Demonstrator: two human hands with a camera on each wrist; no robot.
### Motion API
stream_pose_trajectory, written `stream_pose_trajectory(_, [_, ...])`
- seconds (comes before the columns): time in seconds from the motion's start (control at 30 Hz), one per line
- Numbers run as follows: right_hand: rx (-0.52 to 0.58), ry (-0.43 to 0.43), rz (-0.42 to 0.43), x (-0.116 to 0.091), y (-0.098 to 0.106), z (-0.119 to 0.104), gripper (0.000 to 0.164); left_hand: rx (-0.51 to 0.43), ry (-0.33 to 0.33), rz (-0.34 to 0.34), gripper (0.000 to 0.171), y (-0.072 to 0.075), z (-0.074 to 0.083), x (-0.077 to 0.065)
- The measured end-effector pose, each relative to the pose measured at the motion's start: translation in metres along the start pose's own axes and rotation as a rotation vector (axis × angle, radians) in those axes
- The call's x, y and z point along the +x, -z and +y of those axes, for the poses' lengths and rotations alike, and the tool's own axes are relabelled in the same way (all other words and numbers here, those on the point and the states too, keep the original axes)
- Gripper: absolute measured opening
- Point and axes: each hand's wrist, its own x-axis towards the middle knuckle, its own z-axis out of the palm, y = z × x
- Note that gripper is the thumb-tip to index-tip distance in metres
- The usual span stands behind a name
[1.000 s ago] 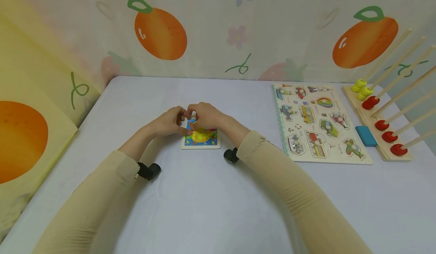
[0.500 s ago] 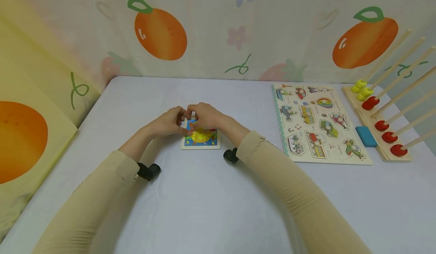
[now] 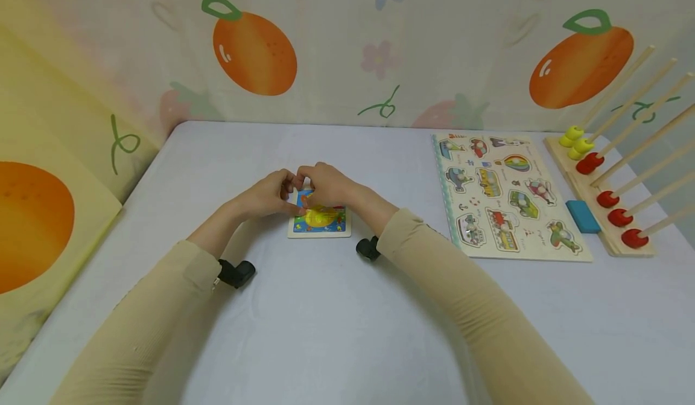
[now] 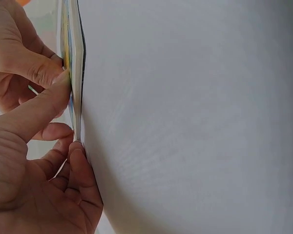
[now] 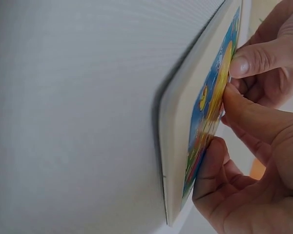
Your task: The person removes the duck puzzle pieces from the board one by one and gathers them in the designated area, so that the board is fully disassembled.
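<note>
A small square jigsaw puzzle with a pale frame and a yellow-and-blue picture lies flat on the white table, at the centre of the head view. From its left side my left hand holds it, thumb on the picture and curled fingers at the frame's edge. My right hand bends over the far part, its thumb and curled fingertips on the picture. Both thumbs come close together on the puzzle in the right wrist view. My hands hide the far left corner, and I cannot tell whether a loose piece is between the right fingertips.
To the right lies a large peg puzzle board with vehicle pictures. Beyond it stands a wooden counting rack with tall rods and red and yellow beads. A blue block sits against the rack's base. A fruit-patterned curtain closes off the back.
Both hands keep the same hold at the puzzle. The head view shifts very slightly; nothing else visibly moves.
</note>
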Motion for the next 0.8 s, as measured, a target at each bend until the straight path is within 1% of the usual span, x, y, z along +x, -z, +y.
stream_pose_trajectory(0.1, [-0.006,-0.008,-0.002,0.0002,-0.0002,0.0001,0.037,0.003,-0.001,-0.001,0.053,0.0,-0.0001,0.0003])
stream_pose_trajectory(0.33, [-0.011,-0.007,-0.002,0.0003,0.0001,0.0004,0.037,0.001,-0.001,0.002,0.052,-0.0005,-0.0006,0.0007])
stream_pose_trajectory(0.6, [0.025,0.011,0.012,0.0012,-0.0007,0.001,0.037,-0.018,0.01,-0.006,0.056,0.0002,0.0004,-0.001])
stream_pose_trajectory(0.8, [0.049,0.024,0.028,0.0028,-0.0018,0.0015,0.039,-0.016,0.013,-0.009,0.058,0.001,0.0,-0.0014])
